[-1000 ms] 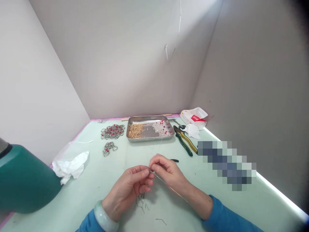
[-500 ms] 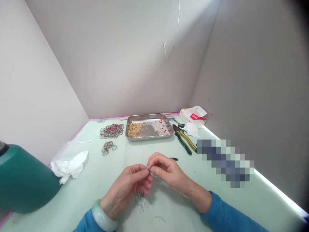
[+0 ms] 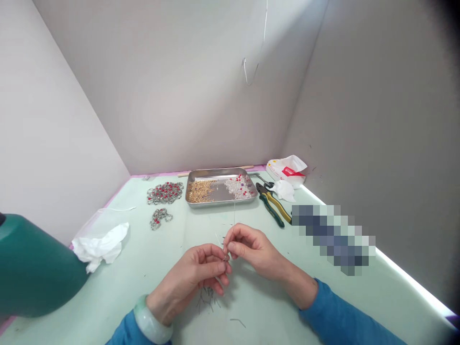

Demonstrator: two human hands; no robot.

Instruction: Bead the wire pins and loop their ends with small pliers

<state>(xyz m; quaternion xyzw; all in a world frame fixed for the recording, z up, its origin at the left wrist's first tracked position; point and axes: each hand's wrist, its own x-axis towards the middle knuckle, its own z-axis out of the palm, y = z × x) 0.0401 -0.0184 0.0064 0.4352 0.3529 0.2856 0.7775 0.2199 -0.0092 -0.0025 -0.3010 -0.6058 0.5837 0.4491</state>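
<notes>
At the middle of the mat (image 3: 187, 316), my left hand (image 3: 196, 268) pinches a tiny piece (image 3: 226, 258) between thumb and fingers; its kind is too small to tell. Just right of it, my right hand (image 3: 255, 249) has thumb and forefinger closed on a fine pale thread (image 3: 235, 214) that rises above the fingers. The two hands' fingertips almost meet. Below my left hand lie several short bent wires (image 3: 208, 297), partly covered by the fingers, and a single bent wire (image 3: 237, 320) is nearer me.
A steel tray (image 3: 215, 205) holds gold beads (image 3: 201, 191) and clear and red beads (image 3: 239, 187). Pliers (image 3: 276, 211) lie right of it, near a tissue box (image 3: 287, 173). Red-beaded chain piles (image 3: 165, 193) lie left, beyond crumpled tissue (image 3: 104, 244) and a green bottle (image 3: 32, 268).
My right hand has shifted slightly right and up from my left fingertips. The thread now stands upright above it rather than trailing along the wrist. My left fingers have opened out slightly.
</notes>
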